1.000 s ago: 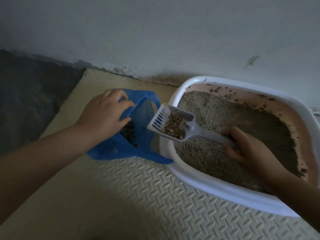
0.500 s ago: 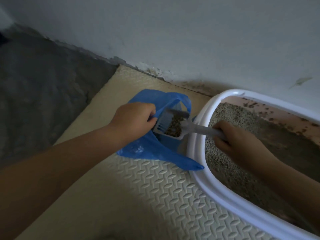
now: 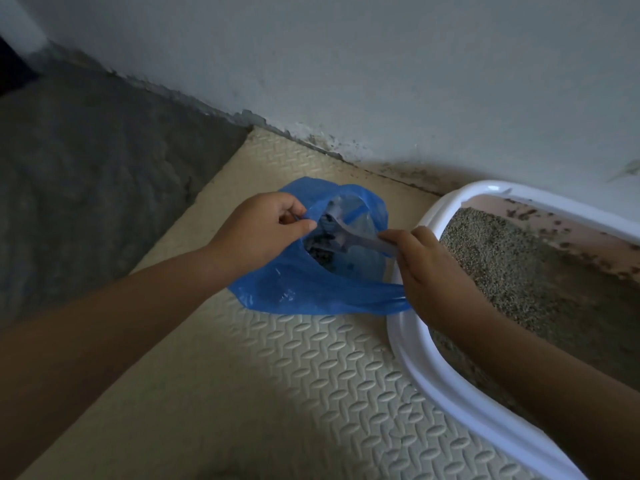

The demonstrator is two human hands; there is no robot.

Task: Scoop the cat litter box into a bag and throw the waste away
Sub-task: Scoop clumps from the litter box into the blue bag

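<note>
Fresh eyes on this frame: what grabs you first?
The blue bag in the middle of the frame stands out, bright against the pale mat. The left hand pinches its rim open. The right hand holds the scoop by the handle, with its head dipped into the bag's mouth. At the right edge, the white litter box curves in, filled with grey litter.

grey wall [image 3: 381, 64], embossed mat [image 3: 294, 393], concrete floor [image 3: 86, 168]
</note>
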